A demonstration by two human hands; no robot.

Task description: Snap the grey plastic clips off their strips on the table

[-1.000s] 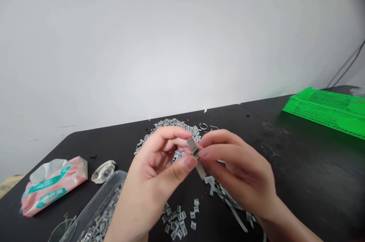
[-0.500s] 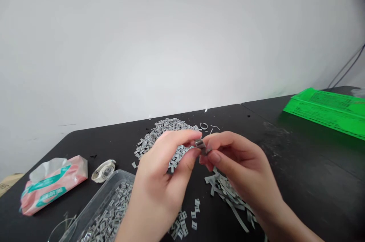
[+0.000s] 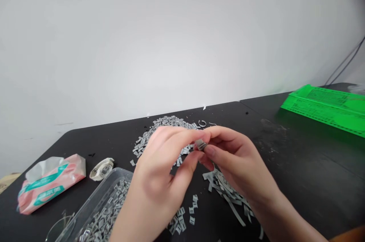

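Pinching one small ridged grey piece (image 3: 201, 144) of unclear material, the bare left hand (image 3: 162, 175) and bare right hand (image 3: 241, 164) meet at the fingertips, thumbs against it.

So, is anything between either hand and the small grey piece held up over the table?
Nothing visible is: the left hand and right hand both have fingers on the small grey piece. The grey pile lies beyond them, not in between.
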